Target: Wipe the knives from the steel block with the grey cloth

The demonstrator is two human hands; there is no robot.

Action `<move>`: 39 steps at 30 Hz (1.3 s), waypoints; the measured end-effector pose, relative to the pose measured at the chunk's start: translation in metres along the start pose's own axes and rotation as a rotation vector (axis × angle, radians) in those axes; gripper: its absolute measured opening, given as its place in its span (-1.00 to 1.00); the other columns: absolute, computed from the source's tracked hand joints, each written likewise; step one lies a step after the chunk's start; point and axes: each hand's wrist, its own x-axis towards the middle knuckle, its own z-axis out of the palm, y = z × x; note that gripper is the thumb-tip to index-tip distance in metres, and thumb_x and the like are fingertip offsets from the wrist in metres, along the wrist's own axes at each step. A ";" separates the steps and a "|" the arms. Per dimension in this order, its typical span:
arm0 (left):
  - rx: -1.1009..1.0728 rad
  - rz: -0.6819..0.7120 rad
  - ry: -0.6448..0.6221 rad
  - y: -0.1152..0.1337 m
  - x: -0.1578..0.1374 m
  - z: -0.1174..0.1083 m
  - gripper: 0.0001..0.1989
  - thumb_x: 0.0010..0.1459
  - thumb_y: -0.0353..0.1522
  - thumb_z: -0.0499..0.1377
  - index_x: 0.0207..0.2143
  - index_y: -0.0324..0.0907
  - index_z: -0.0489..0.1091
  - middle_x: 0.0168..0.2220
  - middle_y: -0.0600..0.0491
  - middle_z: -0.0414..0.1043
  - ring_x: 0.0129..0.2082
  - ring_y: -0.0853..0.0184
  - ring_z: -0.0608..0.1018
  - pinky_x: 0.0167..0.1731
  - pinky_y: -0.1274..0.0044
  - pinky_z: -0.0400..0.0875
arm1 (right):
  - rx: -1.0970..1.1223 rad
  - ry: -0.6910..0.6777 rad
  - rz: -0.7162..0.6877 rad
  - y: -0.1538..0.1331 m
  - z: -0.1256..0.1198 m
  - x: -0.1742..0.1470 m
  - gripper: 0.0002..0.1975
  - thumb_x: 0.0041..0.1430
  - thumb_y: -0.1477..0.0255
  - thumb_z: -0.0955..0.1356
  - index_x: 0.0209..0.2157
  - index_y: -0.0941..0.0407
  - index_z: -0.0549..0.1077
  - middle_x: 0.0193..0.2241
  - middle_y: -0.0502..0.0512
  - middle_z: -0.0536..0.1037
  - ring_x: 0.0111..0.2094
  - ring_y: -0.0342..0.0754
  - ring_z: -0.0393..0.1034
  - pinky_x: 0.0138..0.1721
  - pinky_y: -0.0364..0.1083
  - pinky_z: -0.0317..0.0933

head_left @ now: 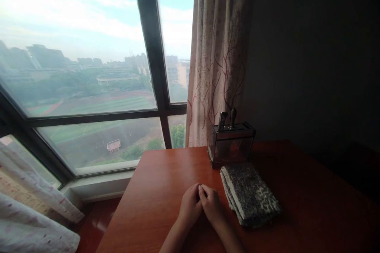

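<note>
On the reddish-brown wooden table, my left hand (191, 202) and my right hand (210, 201) rest against each other with curled fingers. The thumbs and knuckles meet at the front, and no object shows in either hand. Just right of my right hand lies a folded dark grey towel (247, 193) with a pale pattern near its lower right edge. Neither hand touches it. Behind the towel stands a knife holder (231, 144) with clear sides and a dark frame. Two dark handles (222, 120) stick up from its top.
The wooden table (154, 193) runs up close to a large window (89, 114). A beige curtain (218, 55) with red branch patterns hangs behind the knife holder. Another light curtain (29, 213) is at the lower left. The right side is a dark wall (297, 67).
</note>
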 end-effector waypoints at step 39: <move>-0.017 0.006 -0.009 0.000 0.000 0.000 -0.91 0.09 -0.45 0.04 -0.44 -0.15 0.30 -0.41 0.00 0.48 -0.40 0.27 0.46 -0.37 0.51 0.28 | -0.018 -0.011 0.005 -0.002 -0.001 0.000 -0.57 0.28 0.20 0.15 -0.60 0.10 0.31 -0.62 0.03 0.42 -0.55 -0.08 0.30 -0.50 -0.14 0.03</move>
